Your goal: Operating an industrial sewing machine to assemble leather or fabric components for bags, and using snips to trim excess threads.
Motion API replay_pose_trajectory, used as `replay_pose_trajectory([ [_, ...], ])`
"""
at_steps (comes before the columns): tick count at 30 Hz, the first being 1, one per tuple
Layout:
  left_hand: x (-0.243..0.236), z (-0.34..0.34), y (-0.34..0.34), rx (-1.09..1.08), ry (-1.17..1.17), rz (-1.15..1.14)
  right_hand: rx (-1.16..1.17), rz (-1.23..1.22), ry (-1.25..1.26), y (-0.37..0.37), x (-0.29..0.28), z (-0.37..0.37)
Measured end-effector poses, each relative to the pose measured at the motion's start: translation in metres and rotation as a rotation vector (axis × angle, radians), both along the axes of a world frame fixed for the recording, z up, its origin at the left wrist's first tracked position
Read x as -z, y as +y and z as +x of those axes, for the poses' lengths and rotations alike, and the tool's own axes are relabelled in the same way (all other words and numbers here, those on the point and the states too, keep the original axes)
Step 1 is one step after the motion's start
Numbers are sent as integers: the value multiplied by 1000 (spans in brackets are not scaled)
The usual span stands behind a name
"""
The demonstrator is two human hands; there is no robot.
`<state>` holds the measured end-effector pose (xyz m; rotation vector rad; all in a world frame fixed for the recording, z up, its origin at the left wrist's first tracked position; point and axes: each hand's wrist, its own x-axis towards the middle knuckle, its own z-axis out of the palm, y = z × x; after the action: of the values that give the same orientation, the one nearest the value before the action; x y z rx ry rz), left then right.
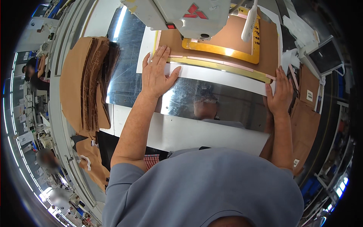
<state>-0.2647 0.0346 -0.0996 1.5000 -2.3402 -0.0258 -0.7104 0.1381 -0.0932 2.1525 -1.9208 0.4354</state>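
Observation:
My left hand (155, 77) lies with fingers stretched over the left front part of a flat white board (215, 75), its thumb spread to the right. At the board's right edge, my right hand (280, 94) rests with its fingers extended and thumb apart. A brown sheet (269, 41) sits on the board, bordered along the front by a yellow strip (211, 64) with pale pink pieces. On the brown sheet is a yellow frame (227, 54) with handwriting on its right side. Under the board is a shiny metal plate (181, 100).
A grey machine head (200, 24) overhangs the board, with a white hanging handset (248, 28) beside it. Stacked brown pieces with frayed edges (75, 87) stand at the left. Brown panels (307, 125) and a dark screen (323, 56) are at the right. People work at the far left.

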Motion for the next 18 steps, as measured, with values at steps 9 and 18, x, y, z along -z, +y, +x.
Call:
replay_pose_trajectory([
  [9,-3,1,-2,89,-15,1,-74,-41,-45,8,-12,7],
  [18,5,5,-6,54,-53,6,-63,-110,-71,8,-2,7],
])
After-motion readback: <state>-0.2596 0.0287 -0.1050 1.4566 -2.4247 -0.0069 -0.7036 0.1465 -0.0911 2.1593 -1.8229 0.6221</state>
